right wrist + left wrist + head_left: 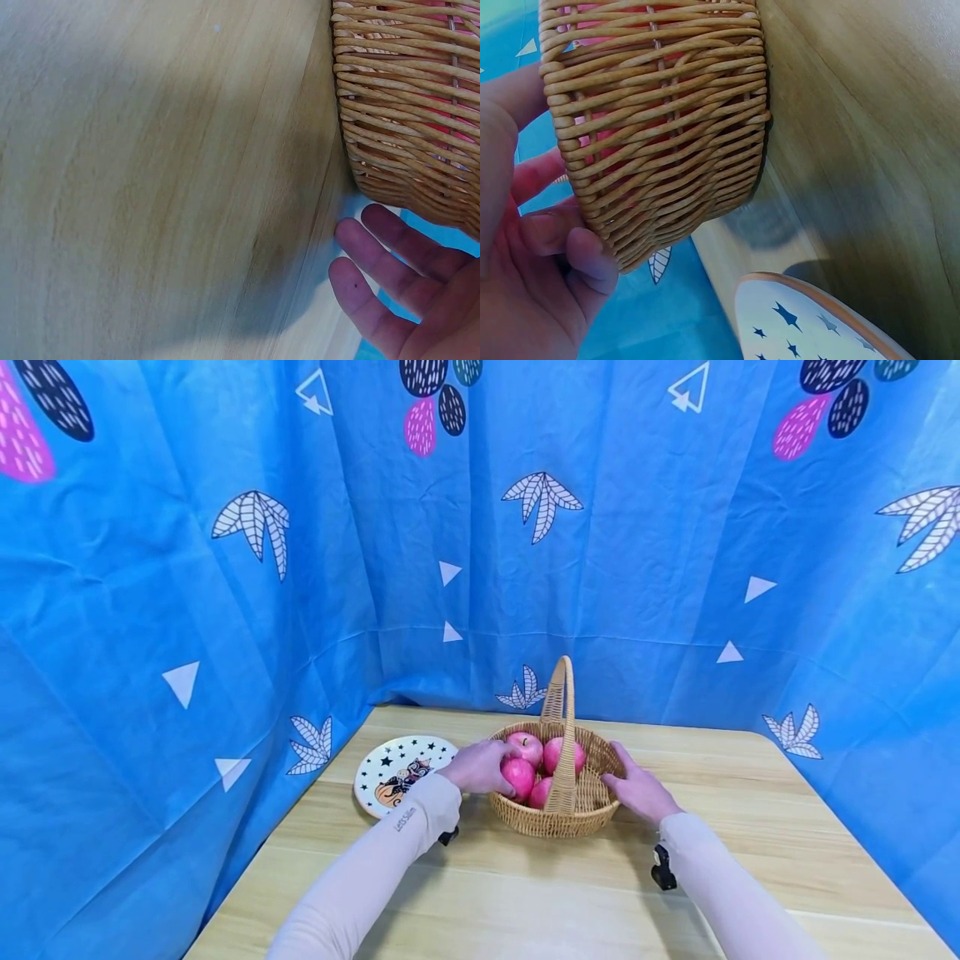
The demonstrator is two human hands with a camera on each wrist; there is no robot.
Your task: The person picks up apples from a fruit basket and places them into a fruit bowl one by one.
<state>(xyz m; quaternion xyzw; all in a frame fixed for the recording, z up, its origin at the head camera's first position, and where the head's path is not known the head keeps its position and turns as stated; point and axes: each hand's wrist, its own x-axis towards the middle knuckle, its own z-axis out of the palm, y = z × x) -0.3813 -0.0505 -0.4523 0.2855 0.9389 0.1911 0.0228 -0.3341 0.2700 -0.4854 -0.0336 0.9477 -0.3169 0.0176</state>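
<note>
A wicker basket (525, 821) with an arched handle stands on the table, with several pinkish-red apples inside. Over its left rim reaches my left hand (480, 766), thumb and forefinger around the leftmost apple (518, 777). In the left wrist view, part of that hand (532, 247) goes behind the wicker rim, while other fingers curl outside it. At the right rim, my right hand (641, 789) holds the basket with its thumb over the inside edge. Three fingers of the right hand (420, 285) extend loosely along the outside in the right wrist view; its thumb is hidden there.
A round plate (375, 768) with stars and a cartoon figure lies left of the basket, partly behind my left forearm. The wooden table (555, 893) extends toward me and to the right. A blue patterned curtain (615, 577) hangs behind and along both sides.
</note>
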